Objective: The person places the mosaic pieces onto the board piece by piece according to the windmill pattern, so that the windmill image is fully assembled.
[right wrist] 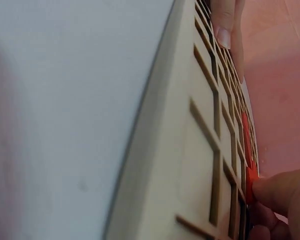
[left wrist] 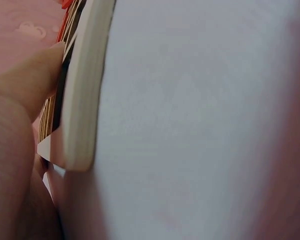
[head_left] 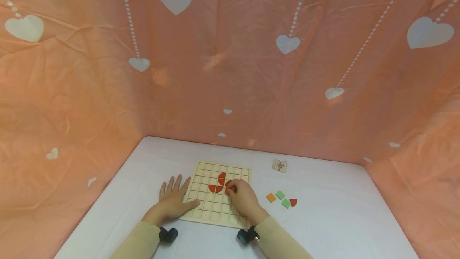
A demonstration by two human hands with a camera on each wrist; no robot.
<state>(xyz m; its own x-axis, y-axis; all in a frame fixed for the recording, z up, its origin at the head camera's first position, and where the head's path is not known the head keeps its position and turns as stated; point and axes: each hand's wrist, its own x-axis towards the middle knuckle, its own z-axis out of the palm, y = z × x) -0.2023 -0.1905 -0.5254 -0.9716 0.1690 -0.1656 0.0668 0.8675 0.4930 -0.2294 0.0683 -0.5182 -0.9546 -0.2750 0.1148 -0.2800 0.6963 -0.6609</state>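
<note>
A square wooden grid board [head_left: 205,215] lies on the white table. Red quarter-circle tiles [head_left: 216,188] sit in cells near its middle. My left hand [head_left: 173,203] rests at the board's left side, fingers spread on and beside the edge and thumb lying over the lower left cells. With curled fingers, my right hand [head_left: 245,199] pinches a red tile [right wrist: 250,182] at the grid, right of the other red tiles. The fingers partly cover that tile in the head view; in the right wrist view the thumb is against it.
Right of the board lie an orange square tile [head_left: 271,198], two green square tiles [head_left: 280,194] and a loose red quarter-circle tile [head_left: 293,202]. A small pattern card [head_left: 279,166] lies farther back. Pink cloth [head_left: 230,71] with white hearts encloses the table's back and sides.
</note>
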